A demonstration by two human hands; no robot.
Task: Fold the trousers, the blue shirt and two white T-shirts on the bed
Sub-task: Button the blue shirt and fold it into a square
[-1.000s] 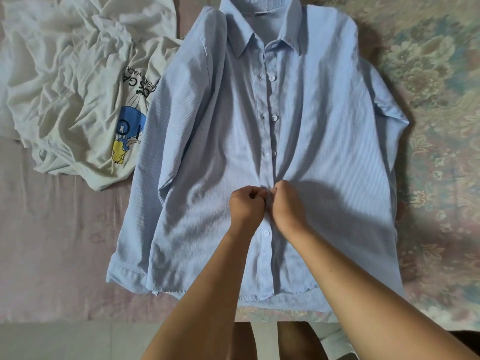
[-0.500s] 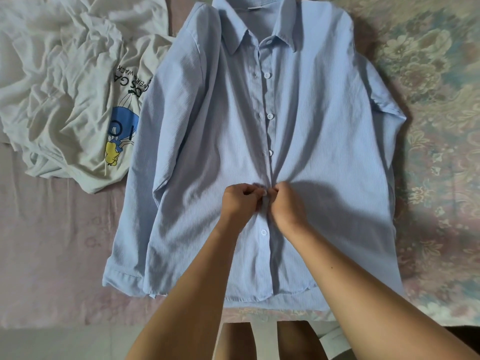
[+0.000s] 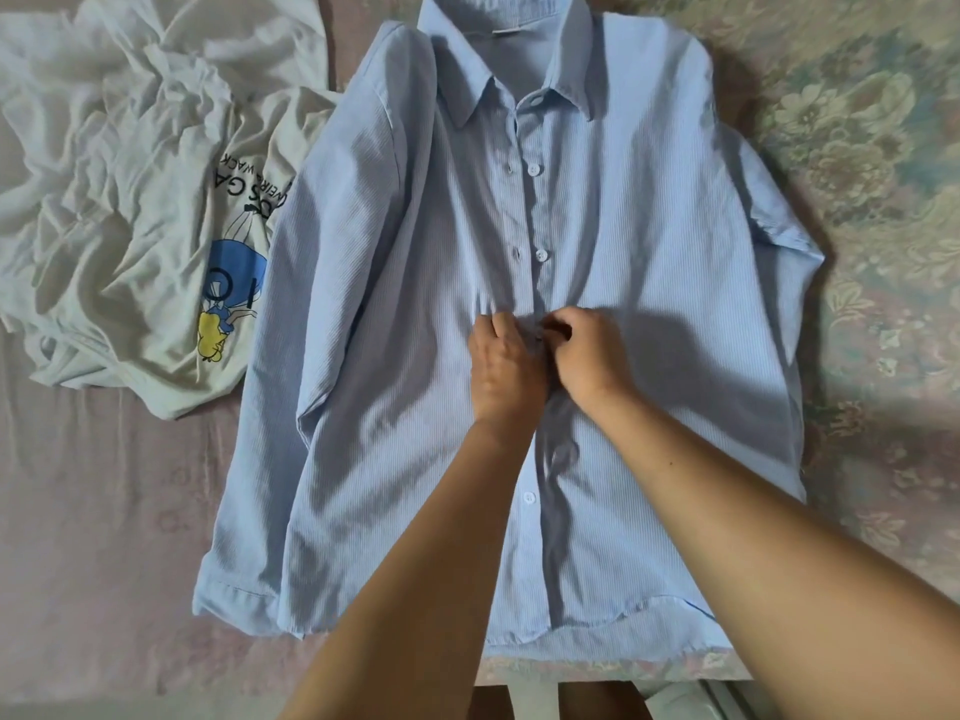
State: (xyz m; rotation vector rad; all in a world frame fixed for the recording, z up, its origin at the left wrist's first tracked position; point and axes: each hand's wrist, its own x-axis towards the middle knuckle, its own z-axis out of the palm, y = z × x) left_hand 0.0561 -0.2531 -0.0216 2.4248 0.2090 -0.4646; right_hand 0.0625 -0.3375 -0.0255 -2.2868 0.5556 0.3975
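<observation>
The blue shirt (image 3: 649,252) lies spread face up on the bed, collar at the far side, sleeves down along its sides. My left hand (image 3: 506,363) and my right hand (image 3: 584,356) meet at the middle of the button placket, each pinching an edge of the shirt front. The button between them is hidden by my fingers. A crumpled white T-shirt (image 3: 130,200) with a cartoon print lies to the left, its edge tucked under the shirt's sleeve. The trousers are out of view.
The bed has a pink sheet (image 3: 104,511) on the left and a floral cover (image 3: 883,148) on the right. The bed's near edge runs along the bottom, with floor below it.
Both hands have moved up the placket, from the lower part to the middle. The view has shifted a little, showing more of the collar.
</observation>
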